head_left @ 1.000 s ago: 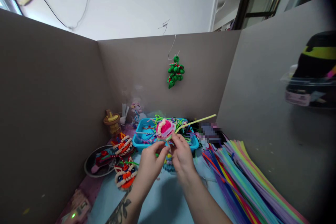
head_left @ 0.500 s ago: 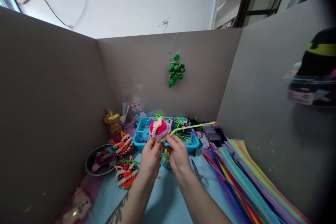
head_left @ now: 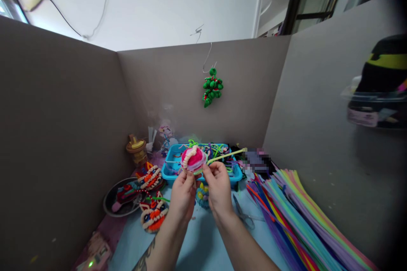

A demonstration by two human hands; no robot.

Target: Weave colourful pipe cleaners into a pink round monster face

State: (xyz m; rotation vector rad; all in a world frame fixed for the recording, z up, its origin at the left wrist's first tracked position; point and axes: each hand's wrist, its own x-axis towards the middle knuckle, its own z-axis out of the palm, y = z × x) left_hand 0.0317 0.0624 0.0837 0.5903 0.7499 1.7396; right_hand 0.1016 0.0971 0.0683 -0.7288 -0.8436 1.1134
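Observation:
Above the table's middle, my left hand (head_left: 182,197) pinches the lower edge of a round pink and magenta piece of fuzzy pipe cleaner (head_left: 197,159) with a cream, ridged band across it. My right hand (head_left: 218,186) is closed at the piece's lower right edge, fingers curled, with its thumb close to the left hand's fingertips. From there a yellow-green pipe cleaner (head_left: 227,155) sticks out to the right, its far end free. The exact grip on this strand is partly hidden behind the fingers. Below and behind the hands sits a small teal fuzzy piece with yellow bits (head_left: 202,196).
A blue tray (head_left: 168,173) of tangled pipe cleaners stands behind. Scissors (head_left: 244,214) and long coloured pipe-cleaner bundles (head_left: 286,207) lie right. Orange fuzzy figures (head_left: 154,216) and a metal bowl (head_left: 110,207) are left. Grey partitions (head_left: 171,76) surround the table; a green ornament (head_left: 212,87) hangs behind.
The yellow-green strand's free end has moved left, so less of it reaches out to the right. My right fingers are slightly higher and more curled. The view has shifted a little.

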